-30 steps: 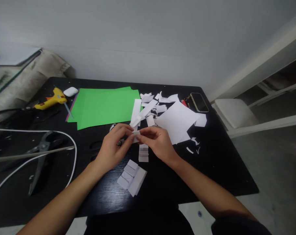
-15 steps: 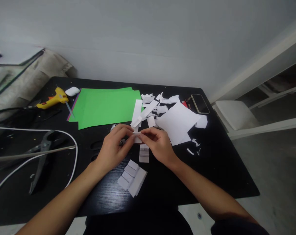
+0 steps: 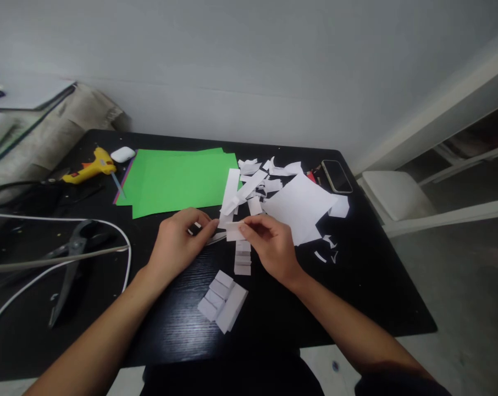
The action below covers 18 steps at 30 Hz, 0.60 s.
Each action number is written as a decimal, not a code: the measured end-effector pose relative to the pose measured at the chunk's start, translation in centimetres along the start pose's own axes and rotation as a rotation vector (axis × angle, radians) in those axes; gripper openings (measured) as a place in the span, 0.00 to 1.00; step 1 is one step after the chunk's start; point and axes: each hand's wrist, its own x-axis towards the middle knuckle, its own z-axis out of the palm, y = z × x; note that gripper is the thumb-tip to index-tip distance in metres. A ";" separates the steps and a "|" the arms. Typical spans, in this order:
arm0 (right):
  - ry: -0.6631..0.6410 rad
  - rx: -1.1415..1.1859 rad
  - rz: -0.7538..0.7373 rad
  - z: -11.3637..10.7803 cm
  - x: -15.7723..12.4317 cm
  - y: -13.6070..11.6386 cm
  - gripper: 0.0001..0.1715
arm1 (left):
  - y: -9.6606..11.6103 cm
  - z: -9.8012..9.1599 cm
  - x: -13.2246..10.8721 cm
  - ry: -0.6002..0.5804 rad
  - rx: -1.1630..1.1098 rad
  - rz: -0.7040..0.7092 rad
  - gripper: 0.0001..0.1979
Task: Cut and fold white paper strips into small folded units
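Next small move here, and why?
Probably lower the white paper piece beside the folded papers: the right hand alone pinches it, the left hand appears off it, and those papers lie just nearer the person.

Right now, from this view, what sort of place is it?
Probably an indoor craft desk, whether in a home or a workroom I can't tell: green sheets, white paper scraps and a yellow glue gun lie on a black table.
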 end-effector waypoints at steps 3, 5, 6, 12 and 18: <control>0.006 -0.001 0.012 0.0 0.0 0.0 0.06 | 0.3 -0.1 0.1 -0.005 -0.111 -0.087 0.13; -0.016 0.015 0.039 0.1 0.0 0.1 0.07 | 0.7 0.3 -0.1 -0.062 -0.215 -0.099 0.13; -0.027 0.025 0.053 0.1 0.0 0.2 0.08 | 0.9 0.5 -0.2 -0.097 -0.255 -0.095 0.13; -0.082 0.027 0.079 0.0 0.0 0.2 0.10 | 1.1 1.8 -0.8 -0.147 -0.305 -0.075 0.12; -0.169 -0.040 0.088 -1.0 0.6 0.2 0.12 | 0.9 1.2 -0.6 -0.207 -0.235 -0.013 0.11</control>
